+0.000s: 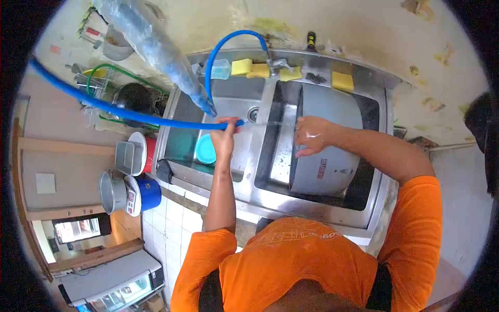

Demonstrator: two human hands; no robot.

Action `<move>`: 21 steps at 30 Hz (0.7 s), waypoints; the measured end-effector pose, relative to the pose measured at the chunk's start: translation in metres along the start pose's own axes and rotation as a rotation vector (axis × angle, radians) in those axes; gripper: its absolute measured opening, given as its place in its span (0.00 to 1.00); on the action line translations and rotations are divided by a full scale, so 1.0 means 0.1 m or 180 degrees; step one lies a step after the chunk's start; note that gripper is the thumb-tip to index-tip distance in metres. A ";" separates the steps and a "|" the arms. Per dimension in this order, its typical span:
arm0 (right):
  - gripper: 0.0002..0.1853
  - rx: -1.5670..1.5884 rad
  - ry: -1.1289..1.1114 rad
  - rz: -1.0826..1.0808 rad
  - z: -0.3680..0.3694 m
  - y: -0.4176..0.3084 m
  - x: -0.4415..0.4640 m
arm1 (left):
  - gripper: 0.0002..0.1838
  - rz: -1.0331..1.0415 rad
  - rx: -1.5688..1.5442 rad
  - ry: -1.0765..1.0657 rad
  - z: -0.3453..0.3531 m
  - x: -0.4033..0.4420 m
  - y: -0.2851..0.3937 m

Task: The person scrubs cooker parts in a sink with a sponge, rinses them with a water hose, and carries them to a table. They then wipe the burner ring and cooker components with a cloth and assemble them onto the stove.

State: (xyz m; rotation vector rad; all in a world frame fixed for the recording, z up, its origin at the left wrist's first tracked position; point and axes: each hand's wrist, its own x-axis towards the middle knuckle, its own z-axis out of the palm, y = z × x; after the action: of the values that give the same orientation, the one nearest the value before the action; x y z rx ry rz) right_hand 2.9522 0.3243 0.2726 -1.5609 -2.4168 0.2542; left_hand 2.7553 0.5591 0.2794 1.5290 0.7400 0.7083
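My left hand (224,136) is closed around the end of a blue hose (171,123), above the left sink basin. A stream of water runs from the hose end to the right, toward my other hand. A large grey metal pot (327,140) lies on its side in the right sink basin (266,171), its rim facing left. My wet right hand (312,134) grips that rim, the thumb apart on the near side; its fingertips are partly hidden. A turquoise bowl (206,149) sits in the left basin.
Yellow sponges (342,81) and a tap (280,64) line the sink's back ledge. A plastic-wrapped column (156,49) slants over the left basin. Left of the sink stand a blue container (148,193), metal pans (112,192) and a rack with a black wok (134,101).
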 end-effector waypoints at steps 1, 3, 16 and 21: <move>0.27 -0.0027 -0.0014 -0.0044 -0.07 0.07 0.01 | 0.13 -0.0021 -0.0116 0.0439 -0.11 0.00 -0.09; 0.30 -0.0349 -0.0543 0.0278 -0.25 0.23 0.05 | 0.13 0.0803 0.0697 0.1984 -0.20 0.04 -0.93; 0.30 -0.0409 -0.0256 0.0446 -0.02 -0.07 0.18 | 0.19 -0.2390 -0.1643 -0.1057 2.72 2.19 -1.40; 0.31 -0.0473 -0.0389 0.0534 -0.08 -0.22 0.28 | 0.24 -0.2237 -0.1902 -0.1054 2.82 2.50 -0.88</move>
State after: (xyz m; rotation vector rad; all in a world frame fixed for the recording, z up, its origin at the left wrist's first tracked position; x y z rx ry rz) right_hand 2.9250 0.3407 0.2897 -1.8685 -2.4471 0.2110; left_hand 3.1259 0.5923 0.1734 0.7304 0.6698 0.1093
